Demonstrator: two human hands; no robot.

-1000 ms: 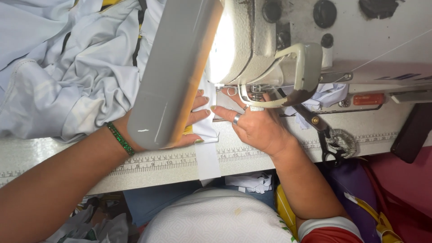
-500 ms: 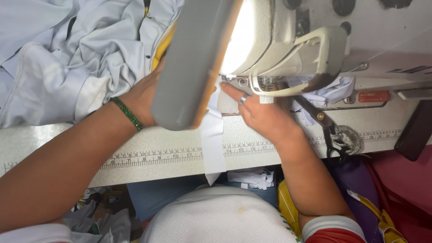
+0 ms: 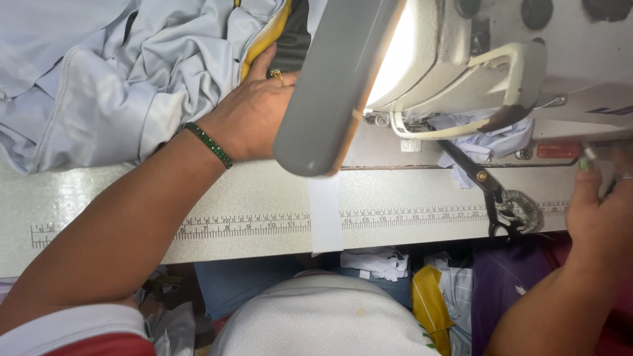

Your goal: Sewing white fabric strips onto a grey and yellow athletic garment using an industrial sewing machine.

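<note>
Now the person's left hand (image 3: 254, 112) lies flat, palm down, on a heap of crumpled pale grey fabric (image 3: 112, 79) at the far left of the pale speckled sewing table (image 3: 250, 194). Its fingers are spread over the cloth rather than closed around it, pressing on a fold where a yellow strip and a dark strip of the garment (image 3: 270, 39) show. A gold ring (image 3: 275, 74) sits on one finger and a thin green beaded bracelet (image 3: 208, 144) circles the wrist. The fingertips run under the long grey lamp housing (image 3: 336, 86), so they are hidden.

The right hand (image 3: 603, 214) is well apart from the left, at the right edge of the table, just below a small red-orange part on the machine base (image 3: 557, 150). Its thumb and fingers are raised, and a green-painted nail shows at the top. Whether it grips anything I cannot tell, because the picture's edge cuts it off.

Between the two hands stands the off-white sewing machine (image 3: 475, 59) with its bright light. A narrow white cloth strip (image 3: 326, 214) hangs from under the lamp over the table's front edge, crossing a printed ruler tape (image 3: 250, 226). Black-handled scissors (image 3: 491, 191) rest on the table near the right hand, blades pointing up towards a bunch of pale blue-white fabric scraps (image 3: 488, 138) under the machine arm. Below the table edge lie more scraps, white and yellow (image 3: 432, 306).
</note>
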